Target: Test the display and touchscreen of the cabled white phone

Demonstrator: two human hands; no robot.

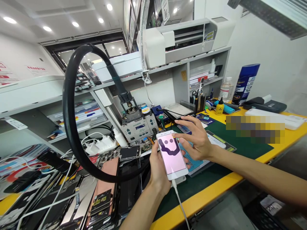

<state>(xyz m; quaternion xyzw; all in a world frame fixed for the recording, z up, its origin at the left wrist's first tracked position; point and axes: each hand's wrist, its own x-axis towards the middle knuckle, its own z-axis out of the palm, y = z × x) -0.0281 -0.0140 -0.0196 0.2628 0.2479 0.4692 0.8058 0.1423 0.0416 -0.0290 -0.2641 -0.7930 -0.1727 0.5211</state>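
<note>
My left hand (pixel 157 167) grips a white phone (pixel 172 155) from below and the side, holding it tilted above the green mat (pixel 242 143). Its lit pink screen shows a dark drawn curve and two dots. A white cable (pixel 180 204) hangs from the phone's bottom edge. My right hand (pixel 193 137) hovers at the phone's upper right with fingers spread, the thumb tip touching the screen edge near the top. Under the hands lies a blue card or sheet (pixel 195 163).
A thick black hose (pixel 69 127) loops from a grey rework station (pixel 137 126) over disassembled phones (pixel 104 188) and circuit boards at left. Shelves with papers and white machines stand behind. Bottles, a blue can (pixel 246 83) and a yellow bench edge (pixel 216 191) lie right.
</note>
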